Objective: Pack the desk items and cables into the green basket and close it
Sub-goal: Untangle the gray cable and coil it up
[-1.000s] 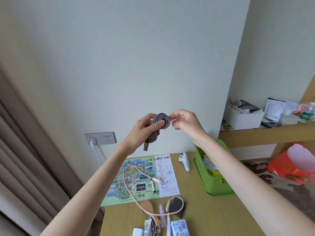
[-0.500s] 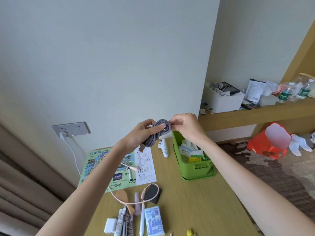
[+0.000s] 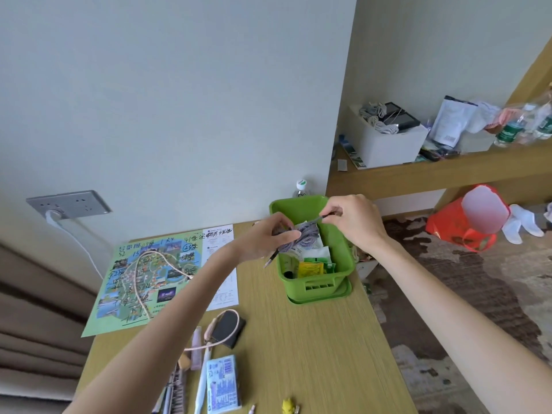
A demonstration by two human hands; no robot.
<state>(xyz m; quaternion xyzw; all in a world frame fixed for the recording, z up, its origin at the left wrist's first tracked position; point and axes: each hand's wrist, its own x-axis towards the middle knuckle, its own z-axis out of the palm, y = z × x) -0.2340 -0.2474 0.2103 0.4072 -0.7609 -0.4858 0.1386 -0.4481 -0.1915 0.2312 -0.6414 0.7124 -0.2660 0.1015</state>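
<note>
A coiled grey braided cable (image 3: 301,239) hangs just above the open green basket (image 3: 343,258), which stands on the desk's right side on what looks like its lid. My left hand (image 3: 265,237) grips the coil, with one plug end sticking out below it. My right hand (image 3: 351,219) pinches the cable's other end above the basket. Inside the basket lie packets, among them a yellow one (image 3: 310,268). A pink cable (image 3: 149,282) runs over the map sheet to a black pad (image 3: 228,327).
A map sheet (image 3: 149,282) lies on the wooden desk (image 3: 298,354) at the left. A blue card pack (image 3: 222,383), pens and a small yellow figure (image 3: 288,406) sit near the front edge. A wall socket (image 3: 68,203) holds a white plug. Shelf clutter and a red bag (image 3: 466,225) are to the right.
Both hands have come down and to the right with the coiled cable, from in front of the wall to just above the green basket. The view has tilted down.
</note>
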